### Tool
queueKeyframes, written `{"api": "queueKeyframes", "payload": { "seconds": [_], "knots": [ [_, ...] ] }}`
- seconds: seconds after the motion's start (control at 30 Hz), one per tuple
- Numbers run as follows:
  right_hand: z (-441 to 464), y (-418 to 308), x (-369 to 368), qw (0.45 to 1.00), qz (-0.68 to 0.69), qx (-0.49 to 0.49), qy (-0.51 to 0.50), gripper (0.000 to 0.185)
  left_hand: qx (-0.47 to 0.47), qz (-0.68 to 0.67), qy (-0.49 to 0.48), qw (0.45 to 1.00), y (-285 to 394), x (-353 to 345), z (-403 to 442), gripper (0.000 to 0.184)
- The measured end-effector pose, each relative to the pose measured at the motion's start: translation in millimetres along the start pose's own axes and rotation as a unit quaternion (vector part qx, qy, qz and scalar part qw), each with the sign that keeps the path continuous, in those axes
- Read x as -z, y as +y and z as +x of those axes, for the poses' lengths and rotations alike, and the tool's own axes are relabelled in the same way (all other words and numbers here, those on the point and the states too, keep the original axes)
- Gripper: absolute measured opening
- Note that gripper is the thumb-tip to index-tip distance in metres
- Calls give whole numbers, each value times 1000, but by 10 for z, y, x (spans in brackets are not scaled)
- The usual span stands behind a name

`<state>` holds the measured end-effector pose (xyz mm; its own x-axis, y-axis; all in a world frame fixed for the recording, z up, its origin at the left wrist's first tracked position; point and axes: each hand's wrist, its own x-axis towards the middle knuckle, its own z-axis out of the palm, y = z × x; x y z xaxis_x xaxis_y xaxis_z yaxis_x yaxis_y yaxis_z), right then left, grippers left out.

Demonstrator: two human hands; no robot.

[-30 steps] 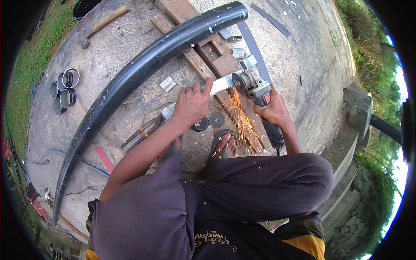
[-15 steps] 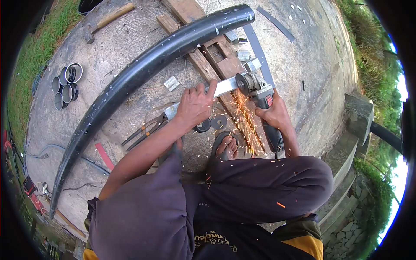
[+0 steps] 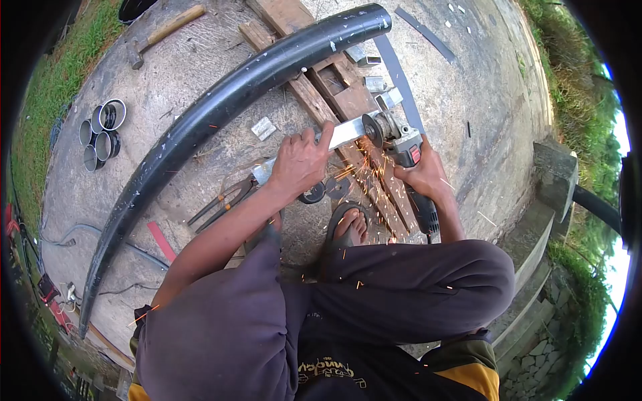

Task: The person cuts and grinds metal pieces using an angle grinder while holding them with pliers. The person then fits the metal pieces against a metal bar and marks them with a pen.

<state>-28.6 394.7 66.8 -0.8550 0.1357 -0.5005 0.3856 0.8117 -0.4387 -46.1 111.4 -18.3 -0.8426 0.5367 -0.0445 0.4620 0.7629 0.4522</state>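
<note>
My right hand (image 3: 422, 172) is wrapped round the body of an angle grinder (image 3: 404, 146). Its disc (image 3: 373, 129) meets a silvery square metal tube (image 3: 346, 133), and orange sparks (image 3: 368, 175) spray down toward my foot. With my left hand (image 3: 301, 159) I grip that tube from above, index finger stretched along it; the palm side is hidden. The tube rests across wooden planks (image 3: 352, 101). Short cut tube pieces (image 3: 389, 99) lie just beyond the grinder. Below my left hand are pincers (image 3: 224, 199) and loose dark discs (image 3: 338, 188).
A long curved black pipe (image 3: 221, 103) arches across the concrete floor (image 3: 461, 100). A hammer (image 3: 164, 35) and several ring-shaped pieces (image 3: 110, 115) lie at the left. A red strip (image 3: 161, 241) and a cable (image 3: 137, 250) are near my left arm. Concrete blocks (image 3: 554, 174) stand at right.
The spark spray is thinner and more scattered than before. Both hands, the grinder and the tube stay nearly in place.
</note>
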Motion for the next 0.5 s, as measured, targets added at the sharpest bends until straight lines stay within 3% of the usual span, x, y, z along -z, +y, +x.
{"api": "queueKeyframes", "payload": {
  "seconds": [0.5],
  "knots": [
    [23,-120,19,1000,-2,-19,-1,91,5,-6,-7,1000,2,-9,3,65]
  ]
}}
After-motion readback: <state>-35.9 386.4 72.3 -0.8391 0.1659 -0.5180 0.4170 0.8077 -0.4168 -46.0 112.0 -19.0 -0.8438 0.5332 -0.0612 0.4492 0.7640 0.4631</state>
